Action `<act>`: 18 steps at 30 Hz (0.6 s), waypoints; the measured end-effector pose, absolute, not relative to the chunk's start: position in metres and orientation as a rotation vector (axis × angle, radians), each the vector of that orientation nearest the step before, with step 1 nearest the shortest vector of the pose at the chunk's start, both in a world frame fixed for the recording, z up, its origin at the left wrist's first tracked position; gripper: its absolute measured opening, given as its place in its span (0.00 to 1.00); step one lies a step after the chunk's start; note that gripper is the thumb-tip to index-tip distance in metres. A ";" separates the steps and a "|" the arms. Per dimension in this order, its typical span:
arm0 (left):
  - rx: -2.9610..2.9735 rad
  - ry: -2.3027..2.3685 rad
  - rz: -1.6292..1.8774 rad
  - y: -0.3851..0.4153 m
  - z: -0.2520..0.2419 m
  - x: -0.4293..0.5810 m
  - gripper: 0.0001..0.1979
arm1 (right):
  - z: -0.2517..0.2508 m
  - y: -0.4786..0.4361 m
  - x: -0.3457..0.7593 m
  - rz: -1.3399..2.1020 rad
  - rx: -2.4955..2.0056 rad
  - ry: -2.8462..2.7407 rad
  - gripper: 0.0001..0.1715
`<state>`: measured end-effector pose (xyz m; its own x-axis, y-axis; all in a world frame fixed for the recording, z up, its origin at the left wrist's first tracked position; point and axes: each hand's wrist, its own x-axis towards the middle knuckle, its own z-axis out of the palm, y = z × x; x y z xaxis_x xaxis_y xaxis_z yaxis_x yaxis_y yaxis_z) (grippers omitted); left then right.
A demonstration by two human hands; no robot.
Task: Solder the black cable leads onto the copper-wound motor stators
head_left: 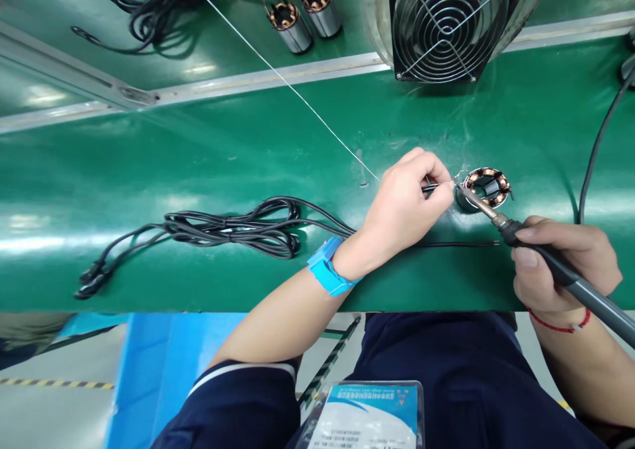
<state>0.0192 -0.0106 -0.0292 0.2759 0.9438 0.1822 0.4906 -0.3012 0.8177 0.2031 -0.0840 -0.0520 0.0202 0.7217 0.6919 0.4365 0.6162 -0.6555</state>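
My left hand (pixel 409 194) is closed in a pinch on the end of a black cable (pixel 430 187), close beside a motor stator (pixel 485 188) with copper windings. A thin white strand (pixel 307 102), which looks like solder wire, runs from the upper left down to this hand. Wrapped in my right hand (pixel 565 260) is a soldering iron (pixel 558 262). Its tip meets the cable end at the stator's left rim, though fingers partly hide the contact. Below my left wrist passes a bundle of black cable (pixel 233 227), with one bare end lying to the right.
A fan with a wire guard (pixel 446 29) stands at the back. Two more stators (pixel 292 29) and a black cable heap (pixel 159 12) sit behind the pale metal rail (pixel 278 75). The iron's black cord (pixel 598 145) curves along the right. A blue bin (pixel 159 369) is below the green bench (pixel 124 164).
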 end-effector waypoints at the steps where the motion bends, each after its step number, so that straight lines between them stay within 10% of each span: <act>1: 1.910 1.288 0.909 -0.011 -0.029 0.019 0.09 | -0.052 -0.084 0.203 0.279 -0.983 -1.608 0.16; 18: 1.871 1.284 0.908 -0.012 -0.029 0.020 0.09 | -0.051 -0.083 0.203 0.216 -0.985 -1.602 0.14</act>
<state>0.0204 -0.0117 -0.0293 0.2687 0.9491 0.1646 0.4722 -0.2787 0.8363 0.2025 -0.0831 -0.0512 0.0396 0.6880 0.7246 0.4719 0.6264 -0.6205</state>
